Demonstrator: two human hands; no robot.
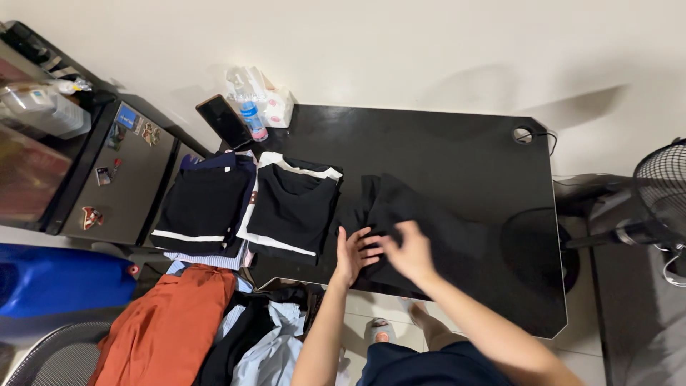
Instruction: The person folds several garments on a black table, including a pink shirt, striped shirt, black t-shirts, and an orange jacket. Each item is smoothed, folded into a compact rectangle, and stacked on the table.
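Note:
A black garment [429,225] lies spread and partly bunched on the black desk [443,143]. My left hand [351,251] rests flat on its near left part, fingers apart. Beside it my right hand [409,250] presses on the same cloth, and the fingers of the two hands meet or overlap. To the left sit two stacks of folded clothes: a black top with white trim [293,207] and a black piece with a white stripe [204,207] on top of blue and striped layers.
An orange garment [168,329] and a heap of light blue and dark clothes [261,343] lie lower left. A plastic bottle [250,118], a phone [223,120] and a tissue pack [277,107] stand at the desk's far left corner. A fan [661,207] is at the right, a small fridge [121,171] at the left.

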